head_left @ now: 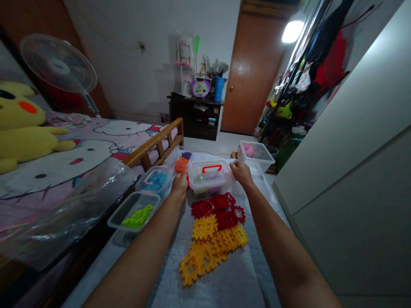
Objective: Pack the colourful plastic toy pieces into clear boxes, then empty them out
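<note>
A clear lidded box (210,176) with an orange handle is between my two hands. My left hand (180,185) is closed at its left side, by a red latch. At the right side, my right hand (240,172) grips the edge. Greenish and purple contents show faintly through the plastic. Nearer to me on the cloth-covered table lie red toy pieces (218,209) and yellow toy pieces (210,248). Orange pieces (181,164) sit just beyond my left hand.
Left of my left arm are an open box (115,217) with green pieces and a lidded box (143,184) with blue ones. A clear bin (261,156) stands at the far right. The bed rail (157,143) borders the left side; a white cabinet (346,171) borders the right.
</note>
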Available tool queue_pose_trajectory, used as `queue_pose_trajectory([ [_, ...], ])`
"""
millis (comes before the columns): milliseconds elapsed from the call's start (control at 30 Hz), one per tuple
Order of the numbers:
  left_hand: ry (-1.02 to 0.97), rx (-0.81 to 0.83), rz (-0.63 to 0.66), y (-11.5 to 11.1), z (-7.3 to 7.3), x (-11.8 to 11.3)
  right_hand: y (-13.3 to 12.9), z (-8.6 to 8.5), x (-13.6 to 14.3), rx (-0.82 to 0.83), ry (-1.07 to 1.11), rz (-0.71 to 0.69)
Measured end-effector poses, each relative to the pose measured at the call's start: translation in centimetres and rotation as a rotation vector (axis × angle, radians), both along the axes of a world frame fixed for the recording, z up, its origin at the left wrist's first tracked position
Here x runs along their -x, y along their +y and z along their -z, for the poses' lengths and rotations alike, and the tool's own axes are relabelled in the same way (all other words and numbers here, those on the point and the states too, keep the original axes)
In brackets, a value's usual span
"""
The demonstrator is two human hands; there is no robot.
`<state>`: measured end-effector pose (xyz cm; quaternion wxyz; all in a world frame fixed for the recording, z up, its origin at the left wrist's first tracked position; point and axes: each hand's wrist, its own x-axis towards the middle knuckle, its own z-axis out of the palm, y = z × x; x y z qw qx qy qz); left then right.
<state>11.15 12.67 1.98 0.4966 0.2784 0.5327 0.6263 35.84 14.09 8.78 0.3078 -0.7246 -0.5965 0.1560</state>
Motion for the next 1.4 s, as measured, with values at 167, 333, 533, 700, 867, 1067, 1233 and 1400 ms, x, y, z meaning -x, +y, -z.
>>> queue_pose_trajectory([
  [167, -0.049, 0.045, 0.039, -1.0, -0.7, -0.5, -1.0, 0.1, 0.9, 0.016, -0.104, -0.032],
  [333, -0.059, -0.022, 0.075, -2.3, -1.5, -0.9, -2.8, 0.3, 0.7, -0.020, -0.088, -0.026],
  [533, -0.059, -0.074, 0.131, -4.0, -2.4, -1.0, -6.2, 1.1, 0.3, -0.123, 0.010, -0.013],
  [700, -0.038, -0.085, 0.114, -4.7, -3.0, -1.4, -8.2, 1.6, 0.6, -0.347, 0.142, 0.104],
  [867, -0.023, -0.120, 0.060, -5.1, -3.0, -2.1, -10.2, 1.1, 1.2, -0.475, 0.496, 0.030],
  [1067, 0.119, -0.196, -0.064, -5.5, -2.2, -2.2, -12.5, 1.4, -1.3, -0.438, 1.002, 0.116],
  [1233, 0.115, -0.255, -0.056, -5.4, -1.4, -2.1, -14.9, 4.2, -8.3, -0.533, 1.020, 0.461],
  [1400, 0.072, -0.278, -0.001, -5.5, -1.5, -1.8, -16.4, 6.9, -12.5, -0.575, 0.855, 0.773],
])
